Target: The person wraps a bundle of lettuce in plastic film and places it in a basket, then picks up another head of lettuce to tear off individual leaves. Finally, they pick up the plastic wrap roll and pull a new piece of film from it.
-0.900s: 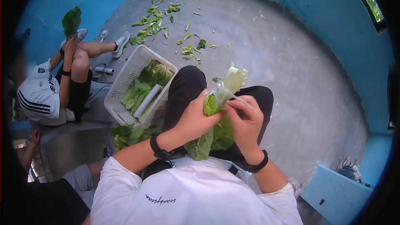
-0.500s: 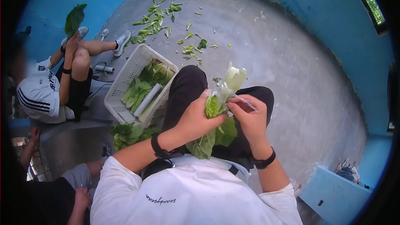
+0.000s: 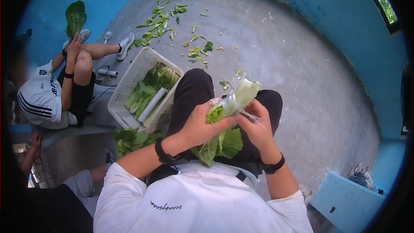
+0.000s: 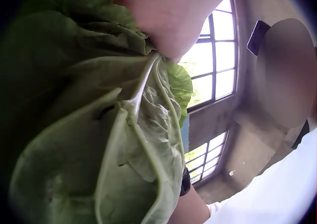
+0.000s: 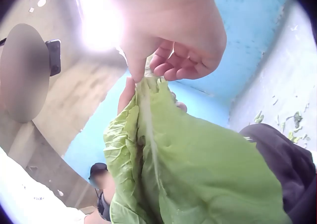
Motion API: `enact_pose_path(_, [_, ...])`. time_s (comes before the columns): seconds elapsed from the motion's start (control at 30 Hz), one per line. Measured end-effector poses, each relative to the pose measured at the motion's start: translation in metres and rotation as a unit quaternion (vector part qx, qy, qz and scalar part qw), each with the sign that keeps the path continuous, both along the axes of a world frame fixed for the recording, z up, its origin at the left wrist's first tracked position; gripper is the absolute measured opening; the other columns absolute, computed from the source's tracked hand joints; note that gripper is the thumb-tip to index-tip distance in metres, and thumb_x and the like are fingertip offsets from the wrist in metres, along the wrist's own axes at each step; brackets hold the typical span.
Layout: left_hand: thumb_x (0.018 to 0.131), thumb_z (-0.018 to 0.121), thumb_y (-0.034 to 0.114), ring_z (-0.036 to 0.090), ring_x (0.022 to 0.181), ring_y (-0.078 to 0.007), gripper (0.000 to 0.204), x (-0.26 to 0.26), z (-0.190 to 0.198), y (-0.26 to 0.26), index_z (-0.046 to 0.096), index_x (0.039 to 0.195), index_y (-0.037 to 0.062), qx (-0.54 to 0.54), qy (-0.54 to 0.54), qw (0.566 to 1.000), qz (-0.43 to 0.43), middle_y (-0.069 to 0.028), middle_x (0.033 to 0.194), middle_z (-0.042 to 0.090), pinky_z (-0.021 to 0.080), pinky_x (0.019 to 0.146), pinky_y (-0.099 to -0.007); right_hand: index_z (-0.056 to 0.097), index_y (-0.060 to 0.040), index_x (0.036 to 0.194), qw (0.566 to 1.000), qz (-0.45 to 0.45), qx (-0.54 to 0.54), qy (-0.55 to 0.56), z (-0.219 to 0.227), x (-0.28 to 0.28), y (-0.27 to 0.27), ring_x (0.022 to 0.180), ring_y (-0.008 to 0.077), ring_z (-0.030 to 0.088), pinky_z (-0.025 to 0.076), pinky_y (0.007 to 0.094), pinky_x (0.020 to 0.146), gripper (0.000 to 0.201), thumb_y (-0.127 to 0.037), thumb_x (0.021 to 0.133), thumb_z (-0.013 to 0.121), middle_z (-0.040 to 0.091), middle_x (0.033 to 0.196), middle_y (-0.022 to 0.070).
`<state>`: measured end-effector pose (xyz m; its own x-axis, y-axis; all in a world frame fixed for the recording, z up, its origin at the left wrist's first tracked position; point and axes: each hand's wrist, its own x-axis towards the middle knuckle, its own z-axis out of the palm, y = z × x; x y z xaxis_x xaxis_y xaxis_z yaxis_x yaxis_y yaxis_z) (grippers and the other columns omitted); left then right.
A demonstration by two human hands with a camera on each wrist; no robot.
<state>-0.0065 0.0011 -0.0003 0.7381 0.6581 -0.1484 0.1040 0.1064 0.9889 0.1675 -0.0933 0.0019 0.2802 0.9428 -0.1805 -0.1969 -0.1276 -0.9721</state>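
1. The left hand (image 3: 199, 123) grips the leafy vegetable (image 3: 222, 140) at mid-length, fingers curled round it, above the person's lap.
2. The right hand (image 3: 254, 123) pinches the clear plastic wrap (image 3: 230, 103) against the bundle, fingers together and clamped on the film (confirmed by the curled fingertips (image 5: 171, 65) in the right wrist view).
3. The pale stem end (image 3: 246, 90) points up and away from the body; the green leaves hang toward the white shirt.
4. A white basket (image 3: 129, 82) holding more greens stands on the concrete floor (image 3: 293, 60) just beside the left knee.
5. Trimmed leaf scraps (image 3: 161, 21) lie beyond the basket, near the blue wall.
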Motion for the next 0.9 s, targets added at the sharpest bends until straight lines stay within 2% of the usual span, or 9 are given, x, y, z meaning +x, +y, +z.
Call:
enact_pose_path(0.1, [0.087, 0.076, 0.028, 0.068, 0.081, -0.0128, 0.042, -0.001, -0.004, 0.0, 0.065, 0.115, -0.0008, 0.021, -0.008, 0.999, 0.035, -0.0087, 0.091, 0.072, 0.053, 0.074, -0.0302, 0.063, -0.0007, 0.1, 0.995, 0.046, 0.077, -0.048, 0.011, 0.007, -0.003, 0.082, 0.013, 0.064, 0.05, 0.0261, 0.076, 0.036, -0.025, 0.081, 0.081, 0.067, 0.09, 0.0018])
enact_pose_path(0.2, [0.087, 0.075, 0.029, 0.067, 0.078, -0.0128, 0.04, -0.002, -0.001, 0.001, 0.065, 0.113, -0.0007, 0.061, 0.013, 0.998, 0.033, -0.0086, 0.087, 0.072, 0.053, 0.072, -0.0302, 0.065, 0.0004, 0.101, 0.975, 0.033, 0.108, -0.189, 0.015, 0.016, -0.01, 0.079, 0.0169, 0.065, 0.05, 0.0277, 0.075, 0.044, -0.034, 0.079, 0.083, 0.068, 0.088, 0.0051])
enact_pose_path(0.3, [0.087, 0.076, 0.029, 0.066, 0.075, -0.0127, 0.04, -0.001, 0.0, 0.0, 0.066, 0.111, -0.0007, 0.074, 0.029, 0.997, 0.023, -0.0084, 0.085, 0.071, 0.052, 0.071, -0.0301, 0.068, 0.0013, 0.094, 0.972, 0.012, 0.095, -0.216, 0.035, 0.007, -0.012, 0.075, 0.0167, 0.065, 0.05, 0.0269, 0.069, 0.03, -0.024, 0.083, 0.08, 0.068, 0.083, 0.0076])
enact_pose_path(0.4, [0.087, 0.076, 0.028, 0.066, 0.076, -0.012, 0.039, -0.001, 0.003, 0.0, 0.066, 0.112, -0.0008, 0.069, 0.032, 0.997, 0.015, -0.0078, 0.085, 0.071, 0.053, 0.071, -0.0297, 0.071, 0.0017, 0.088, 0.949, -0.023, 0.051, -0.311, 0.047, 0.0, -0.013, 0.072, 0.016, 0.065, 0.049, 0.0263, 0.066, 0.014, -0.011, 0.086, 0.075, 0.068, 0.077, 0.0084])
enact_pose_path(0.5, [0.087, 0.076, 0.027, 0.066, 0.082, -0.0105, 0.039, -0.004, 0.002, -0.002, 0.066, 0.113, -0.0013, -0.022, 0.001, 1.0, -0.002, -0.0058, 0.091, 0.071, 0.053, 0.074, -0.0286, 0.072, 0.0022, 0.084, 0.955, -0.03, 0.034, -0.294, 0.048, 0.001, -0.016, 0.072, 0.0149, 0.066, 0.049, 0.0254, 0.065, 0.004, -0.001, 0.086, 0.072, 0.068, 0.074, 0.008])
enact_pose_path(0.6, [0.088, 0.074, 0.024, 0.064, 0.087, -0.0089, 0.038, -0.009, -0.001, -0.004, 0.065, 0.115, -0.002, -0.168, -0.061, 0.983, -0.051, -0.0037, 0.098, 0.07, 0.052, 0.078, -0.0272, 0.072, 0.0028, 0.085, 0.986, -0.035, 0.043, -0.155, 0.037, 0.002, -0.02, 0.072, 0.0148, 0.067, 0.049, 0.0254, 0.066, 0.005, -0.002, 0.086, 0.073, 0.07, 0.077, 0.0084])
enact_pose_path(0.67, [0.089, 0.073, 0.023, 0.062, 0.089, -0.008, 0.038, -0.013, 0.003, -0.005, 0.064, 0.116, -0.0024, -0.232, -0.072, 0.967, -0.08, -0.0026, 0.101, 0.068, 0.052, 0.08, -0.0264, 0.072, 0.0035, 0.086, 0.989, -0.015, 0.053, -0.14, 0.039, 0.003, -0.021, 0.072, 0.0149, 0.067, 0.05, 0.0252, 0.066, 0.005, -0.001, 0.085, 0.073, 0.071, 0.079, 0.0096])
enact_pose_path(0.8, [0.09, 0.071, 0.026, 0.061, 0.089, -0.0076, 0.04, -0.019, 0.005, -0.003, 0.064, 0.116, -0.0025, -0.238, -0.093, 0.96, -0.118, -0.0031, 0.101, 0.068, 0.051, 0.08, -0.0263, 0.072, 0.0037, 0.085, 0.992, -0.017, 0.065, -0.105, 0.04, 0.0, -0.024, 0.073, 0.0132, 0.067, 0.051, 0.0253, 0.068, 0.005, -0.001, 0.085, 0.075, 0.073, 0.083, 0.0091])
enact_pose_path(0.9, [0.09, 0.071, 0.032, 0.061, 0.091, -0.0076, 0.044, -0.019, 0.006, -0.002, 0.064, 0.117, -0.0022, -0.242, -0.117, 0.954, -0.134, -0.0035, 0.102, 0.067, 0.051, 0.081, -0.0266, 0.073, 0.0021, 0.09, 0.994, -0.083, 0.049, 0.047, 0.031, -0.014, -0.03, 0.078, 0.0119, 0.068, 0.053, 0.0268, 0.073, 0.008, -0.002, 0.084, 0.077, 0.074, 0.088, 0.0063])
